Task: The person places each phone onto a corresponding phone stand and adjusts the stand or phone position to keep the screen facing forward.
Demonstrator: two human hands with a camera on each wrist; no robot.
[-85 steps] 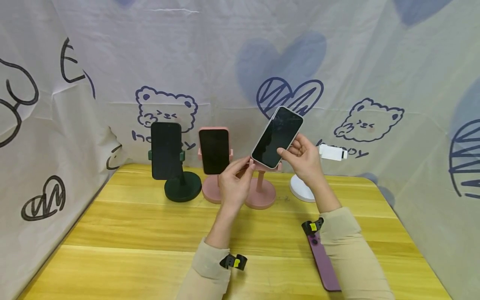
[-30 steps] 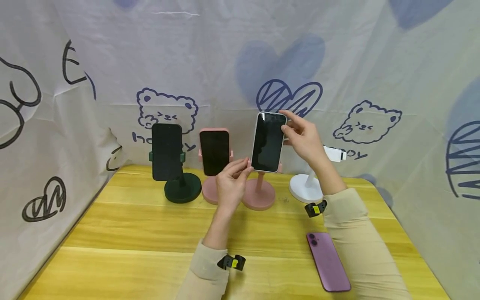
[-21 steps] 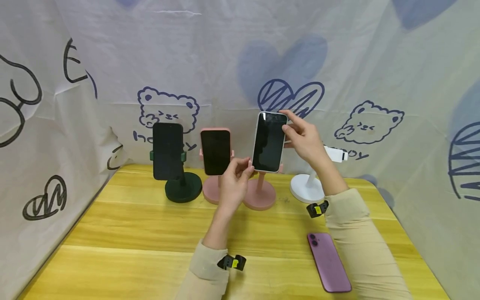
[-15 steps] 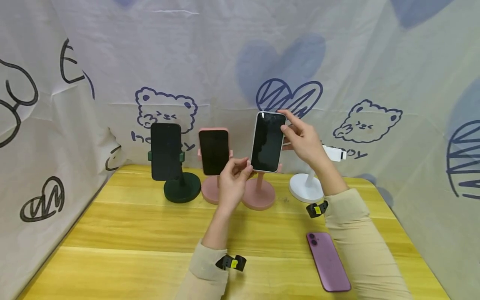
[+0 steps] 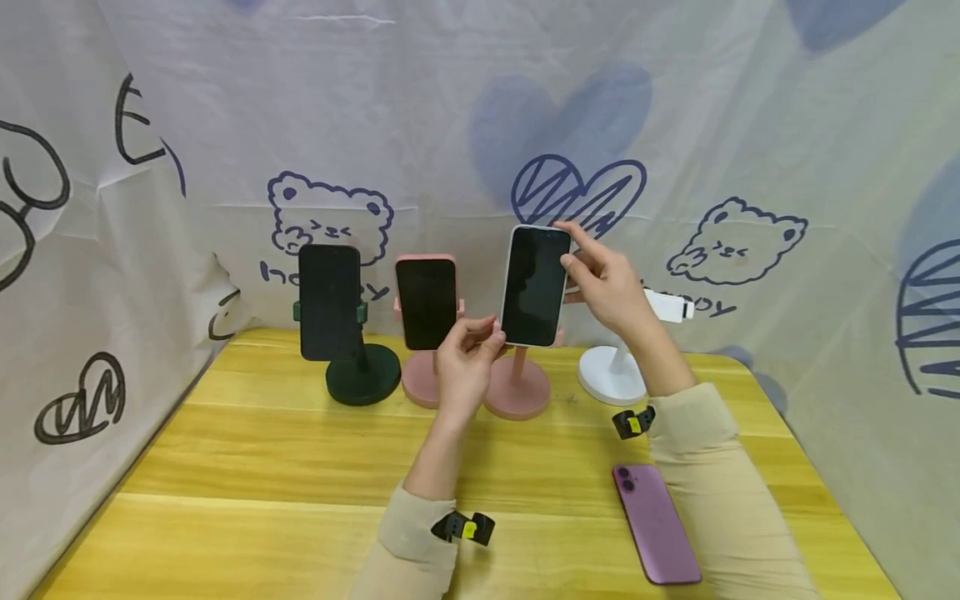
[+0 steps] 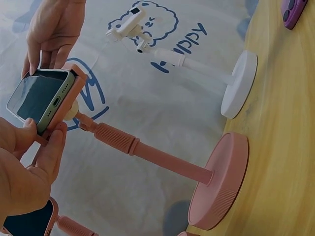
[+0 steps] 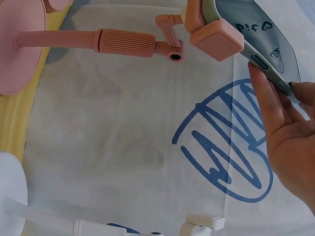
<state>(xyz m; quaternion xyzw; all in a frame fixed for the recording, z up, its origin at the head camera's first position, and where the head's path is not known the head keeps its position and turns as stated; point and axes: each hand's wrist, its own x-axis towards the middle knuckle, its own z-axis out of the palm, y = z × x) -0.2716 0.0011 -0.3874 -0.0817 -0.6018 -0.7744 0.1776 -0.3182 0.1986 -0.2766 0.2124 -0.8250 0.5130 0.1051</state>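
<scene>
A phone with a black screen and a pale frame (image 5: pixel 536 286) stands nearly upright in the clamp of a pink phone stand (image 5: pixel 517 392). My right hand (image 5: pixel 613 292) pinches its upper right edge, thumb in front and fingers behind. At the phone's lower left corner, the thumb and fingers of my left hand (image 5: pixel 465 371) pinch the stand's clamp. The left wrist view shows the phone's charging end (image 6: pixel 57 102) against the pink clamp (image 6: pixel 74 91). In the right wrist view, fingertips lie along the phone's side (image 7: pixel 266 66), beside the pink clamp block (image 7: pixel 216 40).
To the left, a dark green stand (image 5: pixel 363 375) holds a black phone (image 5: pixel 330 302), beside another pink stand holding a pink-edged phone (image 5: pixel 427 302). A white phone stand (image 5: pixel 611 375) is at the right. A purple phone (image 5: pixel 657 525) lies face down on the wooden table (image 5: pixel 300 500).
The phone has turned from a rightward lean to nearly upright at the pink stand. My right hand moved up along its edge; my left hand stayed at the clamp. Little differs over the last second.
</scene>
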